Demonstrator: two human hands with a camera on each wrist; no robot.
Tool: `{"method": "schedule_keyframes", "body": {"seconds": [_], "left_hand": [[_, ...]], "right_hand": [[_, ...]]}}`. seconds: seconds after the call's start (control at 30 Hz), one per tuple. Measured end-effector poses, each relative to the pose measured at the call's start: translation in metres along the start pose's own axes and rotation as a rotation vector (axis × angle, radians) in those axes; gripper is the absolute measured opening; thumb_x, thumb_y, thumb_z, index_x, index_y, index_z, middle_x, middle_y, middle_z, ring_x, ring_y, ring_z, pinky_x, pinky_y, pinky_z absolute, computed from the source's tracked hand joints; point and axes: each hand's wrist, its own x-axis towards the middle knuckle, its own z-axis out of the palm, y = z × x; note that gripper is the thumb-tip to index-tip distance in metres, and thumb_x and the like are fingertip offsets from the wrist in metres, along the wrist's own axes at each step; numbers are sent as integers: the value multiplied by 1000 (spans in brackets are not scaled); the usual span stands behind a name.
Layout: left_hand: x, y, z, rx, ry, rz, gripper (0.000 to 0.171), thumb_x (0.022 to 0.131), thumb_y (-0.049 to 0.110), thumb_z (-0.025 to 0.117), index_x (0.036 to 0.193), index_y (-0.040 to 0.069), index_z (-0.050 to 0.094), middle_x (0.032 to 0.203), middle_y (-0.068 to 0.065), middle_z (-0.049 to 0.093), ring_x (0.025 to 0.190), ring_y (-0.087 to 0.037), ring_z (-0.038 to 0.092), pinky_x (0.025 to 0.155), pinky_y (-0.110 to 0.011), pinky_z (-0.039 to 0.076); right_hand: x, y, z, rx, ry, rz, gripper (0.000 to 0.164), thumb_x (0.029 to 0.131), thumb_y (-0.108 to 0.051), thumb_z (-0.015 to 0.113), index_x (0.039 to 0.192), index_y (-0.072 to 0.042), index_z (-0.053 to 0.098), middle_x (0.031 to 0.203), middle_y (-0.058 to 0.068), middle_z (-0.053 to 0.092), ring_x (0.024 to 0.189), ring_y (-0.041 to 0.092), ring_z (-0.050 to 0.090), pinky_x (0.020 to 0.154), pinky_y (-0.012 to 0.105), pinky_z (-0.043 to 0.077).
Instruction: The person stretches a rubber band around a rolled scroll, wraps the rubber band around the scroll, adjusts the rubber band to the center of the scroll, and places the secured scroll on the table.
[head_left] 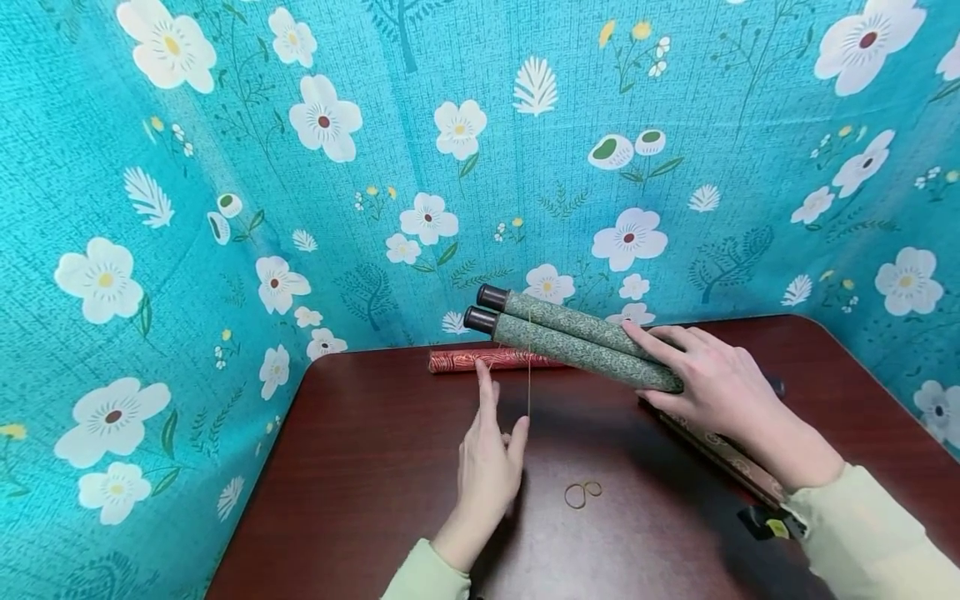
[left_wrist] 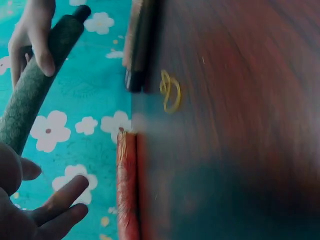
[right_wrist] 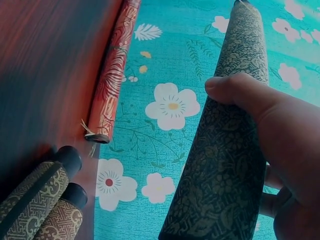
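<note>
My right hand (head_left: 712, 375) grips a green patterned scroll (head_left: 577, 342) with two parallel rolls and dark end knobs, held tilted above the table. In the right wrist view its thumb lies along the dark green roll (right_wrist: 225, 135). Below the knob end is my left hand (head_left: 487, 467), index finger and thumb spread and extended. A thin yellowish band (head_left: 529, 379) runs taut from the scroll down to the left thumb tip; its path round the far side is hidden. A small looped band (head_left: 583, 494), like a rubber band, lies on the table.
A red patterned scroll (head_left: 457, 361) lies along the table's back edge. To the right, partly under my right arm, is a brown patterned scroll (head_left: 731, 458) with dark knobs. Near the right sleeve is a black item with a yellow patch (head_left: 776, 527). Flowered turquoise cloth (head_left: 465, 217) hangs behind.
</note>
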Motion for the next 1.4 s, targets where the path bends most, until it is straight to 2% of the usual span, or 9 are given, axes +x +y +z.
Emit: {"method": "schedule_keyframes", "body": {"seconds": [0.13, 0.3, 0.4, 0.53, 0.7, 0.9, 1.1, 1.27, 1.4], "left_hand": [[8, -5, -11, 284, 173, 269, 81, 99, 8, 75, 169, 24, 37, 149, -7, 65, 63, -23, 69, 44, -31, 48], [23, -6, -33, 557, 307, 521, 66, 102, -3, 55, 160, 30, 53, 137, -10, 71, 47, -20, 49, 36, -29, 40], [35, -3, -45, 695, 381, 666, 64, 103, -5, 48, 155, 30, 58, 130, -11, 72, 52, -21, 48, 38, -29, 41], [53, -1, -58, 751, 479, 849, 62, 99, -9, 52, 148, 26, 66, 119, -10, 72, 56, -20, 46, 44, -27, 44], [69, -2, -68, 704, 550, 1011, 55, 96, -13, 59, 138, 18, 74, 112, -9, 74, 65, -22, 56, 54, -28, 54], [74, -4, -75, 678, 543, 1057, 49, 98, -13, 63, 137, 13, 74, 114, -9, 74, 81, -26, 64, 67, -32, 62], [76, -7, -76, 572, 530, 968, 38, 102, 0, 68, 137, 14, 75, 122, -8, 74, 94, -29, 66, 79, -35, 64], [75, -9, -76, 474, 485, 883, 58, 84, 15, 93, 138, 14, 73, 128, -9, 72, 104, -32, 67, 87, -37, 64], [75, -10, -76, 411, 452, 825, 72, 73, 16, 101, 138, 13, 73, 129, -11, 70, 109, -33, 65, 83, -37, 64]], "right_hand": [[-1, 1, 0, 16, 9, -6, 103, 72, -31, 92, 164, -28, 46, 125, 13, 69, 103, 36, 68, 50, 50, 55], [-2, -1, 1, 41, 8, -9, 101, 74, -35, 91, 164, -29, 45, 125, 11, 69, 102, 34, 68, 52, 48, 55], [-3, -3, 2, 58, 6, -10, 85, 92, -62, 75, 164, -29, 45, 124, 10, 69, 101, 33, 68, 54, 47, 56], [-4, -7, 5, 87, 12, -18, 81, 100, -79, 33, 162, -28, 48, 123, 10, 69, 100, 31, 68, 56, 45, 56], [-3, -14, 10, 114, 35, -56, 77, 102, -75, 42, 160, -26, 51, 123, 9, 69, 99, 30, 68, 56, 45, 57], [-3, -20, 12, 122, 71, -78, 78, 103, -75, 35, 159, -24, 54, 120, 8, 70, 95, 27, 68, 54, 42, 55], [-3, -21, 11, 119, 62, -85, 79, 103, -74, 34, 159, -23, 53, 121, 9, 69, 95, 27, 68, 55, 42, 55], [-6, -19, 9, 101, 52, -99, 84, 86, -49, 86, 159, -23, 52, 121, 9, 69, 94, 27, 67, 52, 39, 53], [-7, -19, 8, 83, 53, -106, 102, 68, -30, 98, 158, -23, 53, 122, 9, 69, 94, 27, 67, 50, 38, 51]]}}
